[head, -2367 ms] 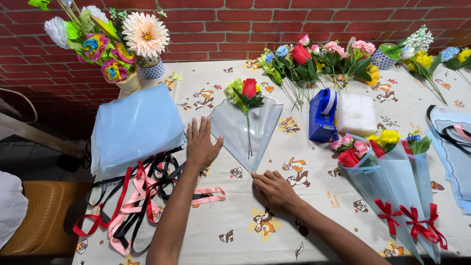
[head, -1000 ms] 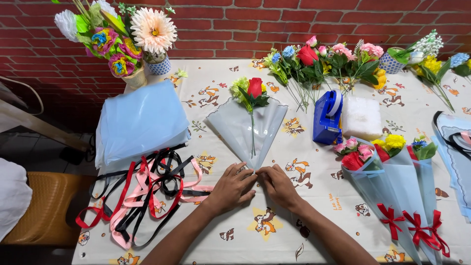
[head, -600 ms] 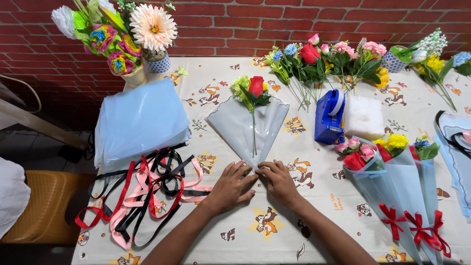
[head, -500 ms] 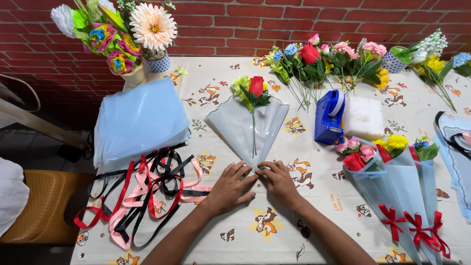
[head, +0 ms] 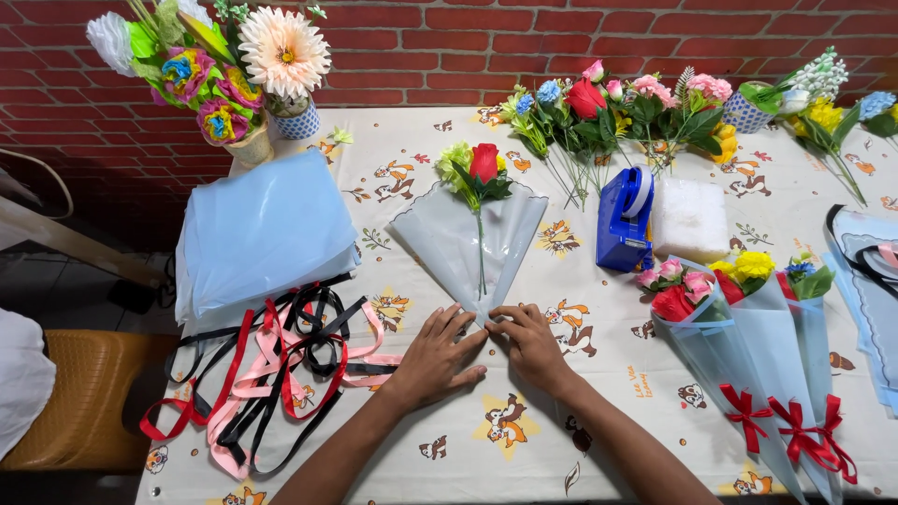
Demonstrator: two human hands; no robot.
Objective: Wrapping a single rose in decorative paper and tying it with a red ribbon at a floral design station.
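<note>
- The desk (head: pixel 561 440) wears a cream cloth printed with cartoon chipmunks, pushed up against a red brick wall (head: pixel 421 47) at 12 o'clock.
- Both hands meet at the centre: the left hand (head: pixel 435 355) lies flat, fingers spread, while the right hand (head: pixel 531 344) pinches the bottom tip of a pale blue wrapping sheet (head: pixel 468 245).
- On that sheet lies a red rose (head: pixel 484 164) (stem pointing toward the hands).
- At 9 o'clock: a stack of blue sheets (head: pixel 262 234) and tangled ribbons (head: pixel 281 365).
- At 3 o'clock: finished bouquets (head: pixel 748 337) with red bows.
- At 1 o'clock: a blue tape dispenser (head: pixel 625 220), beside loose flowers (head: pixel 608 108).
- A brown chair (head: pixel 65 402) stands off the desk's left edge.
</note>
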